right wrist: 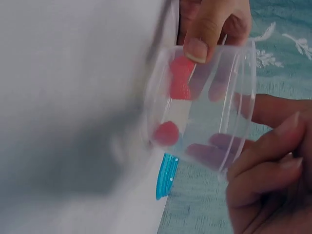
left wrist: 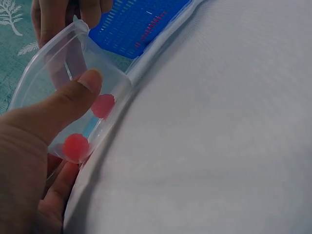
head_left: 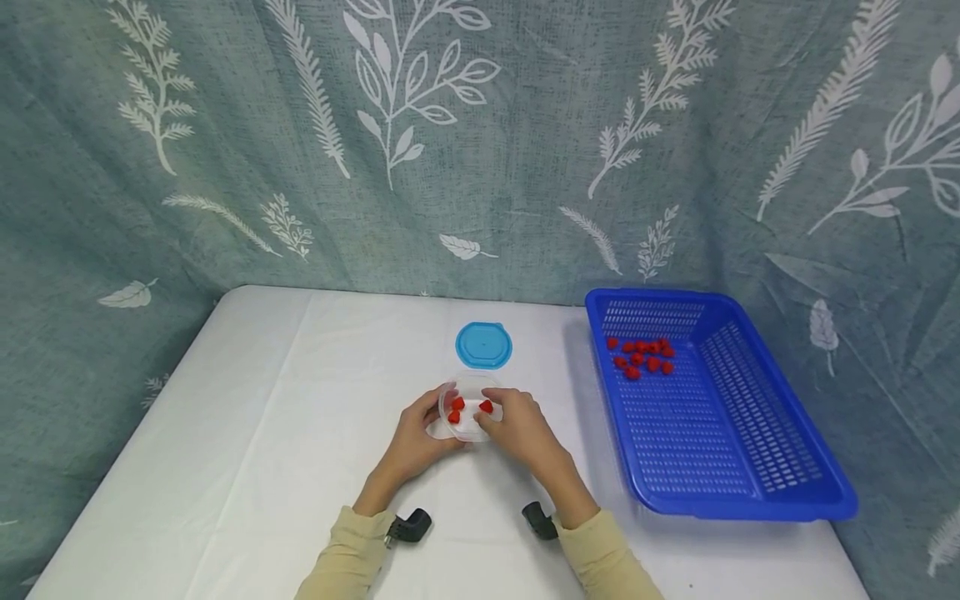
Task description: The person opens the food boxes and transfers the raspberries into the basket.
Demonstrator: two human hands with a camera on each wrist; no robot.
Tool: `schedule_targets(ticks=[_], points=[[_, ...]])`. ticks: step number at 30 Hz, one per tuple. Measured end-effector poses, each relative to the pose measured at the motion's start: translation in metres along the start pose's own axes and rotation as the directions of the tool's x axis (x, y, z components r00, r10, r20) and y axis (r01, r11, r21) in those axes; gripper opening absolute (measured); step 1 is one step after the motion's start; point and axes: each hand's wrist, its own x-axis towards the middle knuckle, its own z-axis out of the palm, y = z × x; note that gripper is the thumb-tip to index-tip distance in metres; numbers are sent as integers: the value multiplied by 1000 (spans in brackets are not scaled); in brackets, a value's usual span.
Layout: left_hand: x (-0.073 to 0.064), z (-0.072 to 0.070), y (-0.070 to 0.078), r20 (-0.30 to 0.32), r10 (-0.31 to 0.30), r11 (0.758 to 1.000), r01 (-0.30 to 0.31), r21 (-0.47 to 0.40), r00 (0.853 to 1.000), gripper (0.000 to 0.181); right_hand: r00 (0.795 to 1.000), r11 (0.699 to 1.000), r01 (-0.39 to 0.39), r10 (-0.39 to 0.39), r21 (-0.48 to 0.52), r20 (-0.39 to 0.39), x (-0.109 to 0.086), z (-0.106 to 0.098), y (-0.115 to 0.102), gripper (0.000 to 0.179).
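Note:
A clear round plastic tub [head_left: 471, 432], tilted in the wrist views, is held in my left hand [head_left: 416, 437]. My left thumb [left wrist: 73, 100] lies along its outer wall. Three small, bumpy, raspberry-like red pieces [right wrist: 166, 133] lie at the bottom of the tub. My right hand [head_left: 525, 429] is at the tub's open side, its fingers reaching past the rim. In the right wrist view its fingertips show through the clear wall, apart from the nearest red piece. Nothing can be seen held between them. A blue lid [head_left: 483, 345] lies flat just beyond the tub.
On the right of the white-covered table [head_left: 300, 417] stands a blue slotted plastic basket [head_left: 742, 500]. Several red pieces [head_left: 637, 358] lie in its far left part. A green leaf-patterned curtain [head_left: 525, 167] hangs behind the table. Black wrist devices [head_left: 411, 527] sit at both sleeves.

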Motion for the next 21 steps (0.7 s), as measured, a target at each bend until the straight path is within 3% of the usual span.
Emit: schedule_targets(ticks=[5, 14, 17, 21], points=[[1, 0, -3, 4, 21, 999, -21, 32, 1000, 87, 999, 998, -7, 9, -60, 33, 0, 1, -5, 45], [1, -1, -3, -5, 16, 1000, -16, 8, 1000, 87, 997, 997, 79, -79, 2, 10, 4, 7, 5, 31], [0, 0, -1, -13, 14, 1000, -14, 9, 1000, 87, 997, 997, 74, -74, 4, 3, 4, 8, 5, 31], [0, 2, 2, -24, 15, 1000, -14, 21, 1000, 87, 998, 996, 45, -41, -83, 45, 4, 7, 1, 33]])
